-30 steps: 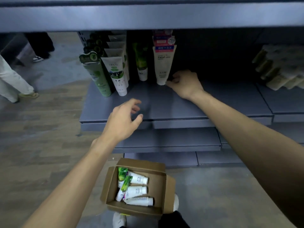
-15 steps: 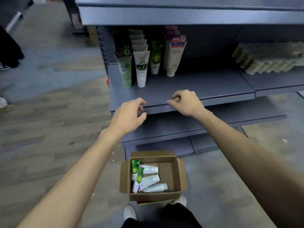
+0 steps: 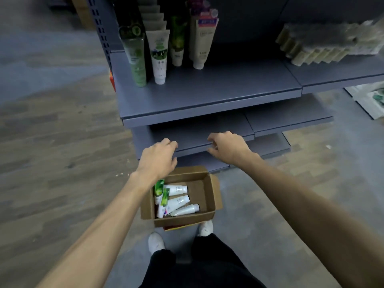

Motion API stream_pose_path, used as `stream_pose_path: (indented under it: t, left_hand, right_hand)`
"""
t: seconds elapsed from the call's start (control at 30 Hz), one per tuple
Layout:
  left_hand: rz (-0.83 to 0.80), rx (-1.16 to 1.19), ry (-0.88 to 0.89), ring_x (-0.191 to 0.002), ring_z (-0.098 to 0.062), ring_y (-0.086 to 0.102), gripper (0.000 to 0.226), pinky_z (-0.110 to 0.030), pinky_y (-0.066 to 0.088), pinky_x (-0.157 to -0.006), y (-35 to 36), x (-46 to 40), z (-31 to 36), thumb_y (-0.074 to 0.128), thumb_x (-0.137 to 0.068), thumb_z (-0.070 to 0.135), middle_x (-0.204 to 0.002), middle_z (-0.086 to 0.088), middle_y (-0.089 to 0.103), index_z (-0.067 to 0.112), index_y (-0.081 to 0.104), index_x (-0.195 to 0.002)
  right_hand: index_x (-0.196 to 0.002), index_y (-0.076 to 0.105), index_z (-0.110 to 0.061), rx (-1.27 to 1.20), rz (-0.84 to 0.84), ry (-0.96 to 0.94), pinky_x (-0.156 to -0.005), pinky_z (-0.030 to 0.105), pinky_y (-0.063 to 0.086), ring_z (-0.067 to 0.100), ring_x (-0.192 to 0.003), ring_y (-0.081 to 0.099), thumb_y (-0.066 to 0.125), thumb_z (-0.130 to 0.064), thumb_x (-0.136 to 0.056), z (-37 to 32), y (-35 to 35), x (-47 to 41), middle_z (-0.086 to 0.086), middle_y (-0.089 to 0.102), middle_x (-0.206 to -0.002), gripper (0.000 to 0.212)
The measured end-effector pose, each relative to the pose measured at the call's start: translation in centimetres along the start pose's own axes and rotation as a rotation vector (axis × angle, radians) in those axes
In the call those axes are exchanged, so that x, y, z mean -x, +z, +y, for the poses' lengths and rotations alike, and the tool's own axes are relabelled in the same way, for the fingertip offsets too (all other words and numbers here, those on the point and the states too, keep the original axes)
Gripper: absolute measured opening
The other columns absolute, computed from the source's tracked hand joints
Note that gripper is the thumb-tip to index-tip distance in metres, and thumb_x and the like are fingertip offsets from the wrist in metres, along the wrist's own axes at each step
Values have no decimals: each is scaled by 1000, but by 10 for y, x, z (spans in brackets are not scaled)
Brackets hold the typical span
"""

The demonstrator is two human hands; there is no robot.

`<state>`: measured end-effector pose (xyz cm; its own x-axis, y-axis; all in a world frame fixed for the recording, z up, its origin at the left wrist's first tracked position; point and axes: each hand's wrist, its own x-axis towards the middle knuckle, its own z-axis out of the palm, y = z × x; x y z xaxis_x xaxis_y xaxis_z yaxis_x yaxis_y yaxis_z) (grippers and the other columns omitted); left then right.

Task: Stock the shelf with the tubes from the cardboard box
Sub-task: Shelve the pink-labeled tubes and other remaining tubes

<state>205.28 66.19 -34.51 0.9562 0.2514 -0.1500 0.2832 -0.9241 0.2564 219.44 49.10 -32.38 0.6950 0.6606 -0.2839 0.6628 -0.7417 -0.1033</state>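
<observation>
An open cardboard box (image 3: 205,196) stands on the floor in front of my feet, with several white and green tubes (image 3: 176,199) lying in its left half. My left hand (image 3: 159,157) hovers just above the box's back left corner, fingers loosely curled and holding nothing. My right hand (image 3: 227,147) hangs a little to the right, above and behind the box, also empty with fingers relaxed. On the grey shelf (image 3: 207,94) higher up stand rows of upright tubes (image 3: 159,57) at the back left.
A stack of pale packets (image 3: 324,44) lies on the neighbouring shelf at the right. Lower shelf boards (image 3: 270,121) jut out below the stocked one, behind my hands. Printed bags (image 3: 372,100) lie on the floor at far right. Wood-look floor spreads to the left.
Both hands have come down from the shelf towards the box. My right hand has left the white tube standing on the shelf. The view has tilted down.
</observation>
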Motion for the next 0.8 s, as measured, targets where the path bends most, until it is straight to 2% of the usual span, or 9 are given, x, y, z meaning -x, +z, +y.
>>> stream_pose_path:
  t: [0.13, 0.23, 0.37, 0.5, 0.6, 0.8]
  left_hand:
    - [-102, -21, -63, -109, -31, 61, 34, -43, 50, -81, 33, 2, 5, 53, -93, 31, -122, -3, 56, 21, 52, -126]
    - [-200, -29, -134, -110, -34, 61, 32, -43, 49, -83, 63, 7, 2, 53, -92, 31, -122, -5, 56, 19, 52, -122]
    - [-292, 18, -248, -111, -36, 61, 28, -41, 49, -81, 103, 22, -11, 53, -91, 29, -124, -7, 57, 19, 53, -117]
    - [-359, 59, -327, -108, -34, 62, 28, -40, 50, -80, 149, 40, -26, 53, -92, 30, -122, -5, 57, 21, 55, -118]
    - [-374, 59, -376, -108, -33, 62, 27, -39, 50, -78, 184, 52, -35, 52, -92, 29, -118, -3, 55, 21, 53, -119]
    - [-450, 24, -371, -108, -30, 62, 27, -37, 49, -76, 242, 49, -50, 49, -94, 27, -118, -2, 55, 20, 51, -121]
  right_hand:
    - [-124, 58, -24, 4, -55, -20, -82, 40, 53, 29, -97, 65, 54, -45, -93, 11, 32, -8, 3, 69, -107, 38]
    - [-128, 55, -23, -34, -145, -43, -85, 39, 51, 27, -99, 64, 53, -39, -95, 14, 70, -15, 4, 65, -109, 36]
    - [-119, 59, -18, 26, -326, -109, -78, 39, 55, 25, -88, 64, 51, -32, -95, 7, 125, -22, 5, 63, -97, 29]
    - [-117, 61, -20, 36, -426, -153, -85, 41, 55, 27, -94, 65, 50, -31, -94, -1, 182, -31, 6, 68, -106, 28]
    - [-123, 59, -23, 77, -451, -187, -90, 41, 51, 30, -101, 65, 53, -32, -94, -4, 228, -37, 8, 67, -112, 31]
    - [-123, 56, -22, 146, -526, -209, -83, 37, 49, 32, -103, 65, 55, -35, -94, 8, 304, -45, 10, 66, -117, 31]
